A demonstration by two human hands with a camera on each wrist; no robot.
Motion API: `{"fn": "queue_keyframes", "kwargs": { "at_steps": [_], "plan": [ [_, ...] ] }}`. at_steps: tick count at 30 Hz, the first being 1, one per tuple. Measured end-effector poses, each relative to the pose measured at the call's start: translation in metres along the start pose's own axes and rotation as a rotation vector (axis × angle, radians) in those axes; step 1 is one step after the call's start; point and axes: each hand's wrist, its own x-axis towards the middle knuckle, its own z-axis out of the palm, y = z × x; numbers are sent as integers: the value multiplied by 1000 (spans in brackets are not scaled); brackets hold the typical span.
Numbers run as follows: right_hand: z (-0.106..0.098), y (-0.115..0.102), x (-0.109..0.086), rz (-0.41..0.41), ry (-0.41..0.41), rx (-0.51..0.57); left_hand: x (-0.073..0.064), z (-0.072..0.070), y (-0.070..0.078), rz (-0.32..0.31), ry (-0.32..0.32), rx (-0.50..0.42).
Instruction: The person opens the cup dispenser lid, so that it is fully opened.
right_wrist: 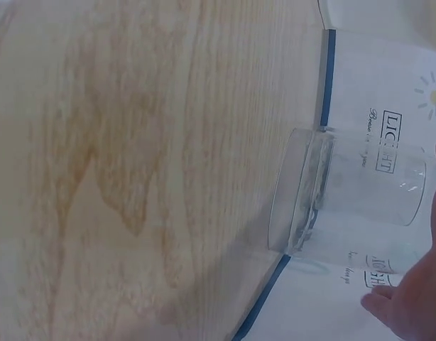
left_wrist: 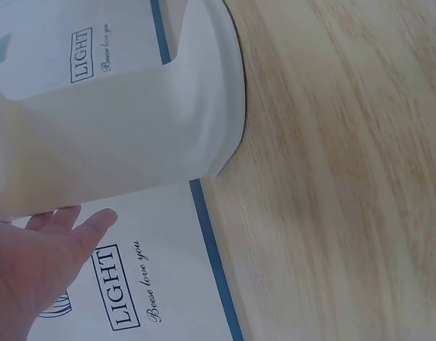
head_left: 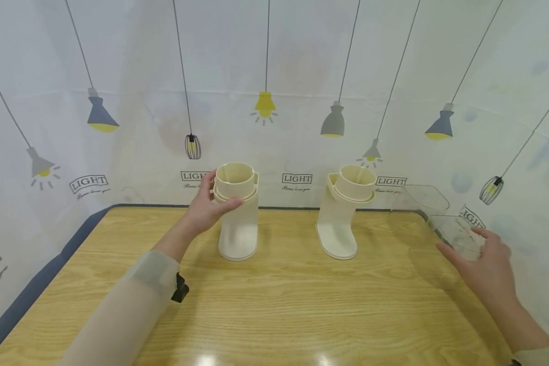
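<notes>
My left hand [head_left: 206,208] grips the upper part of the left cream plastic stand [head_left: 239,234], thumb across the front just below its round, open-topped collar [head_left: 235,183]. The left wrist view shows this stand's rounded foot [left_wrist: 211,92] on the table, with the left hand [left_wrist: 47,263] against its upper end. At the right, my right hand [head_left: 491,264] holds a see-through container [head_left: 457,234] between thumb and fingers. In the right wrist view the clear container [right_wrist: 374,192] has a wide flange at one end; fingers of the right hand [right_wrist: 420,284] lie beside its other end.
A second cream stand [head_left: 338,229] of the same shape stands upright, right of centre. Both stands are near the far edge of the wooden table [head_left: 274,305]. Close behind hangs a white cloth [head_left: 274,142] printed with lamps and lettering.
</notes>
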Motion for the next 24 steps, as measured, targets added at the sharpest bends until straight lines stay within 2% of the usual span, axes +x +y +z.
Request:
{"fn": "queue_keyframes", "kwargs": {
  "at_steps": [5,9,11,15,18,21,24],
  "plan": [
    [-1,-7,-5,6,39,18,1,2,-1,-2,29,23],
    [-3,-20,-9,1,78,51,2,2,-3,4,39,31],
    [-2,-30,-12,-26,102,84,2,2,-3,11,38,27],
    [3,-51,-18,-133,118,154,1,1,-4,14,36,13],
    [9,-67,-26,-223,105,193,-3,1,-5,-12,36,15],
    [16,-84,-34,-318,82,209,-12,-3,-4,-16,60,30],
    [23,-102,-42,-424,62,194,-26,-9,1,24,97,38]
  ]
}}
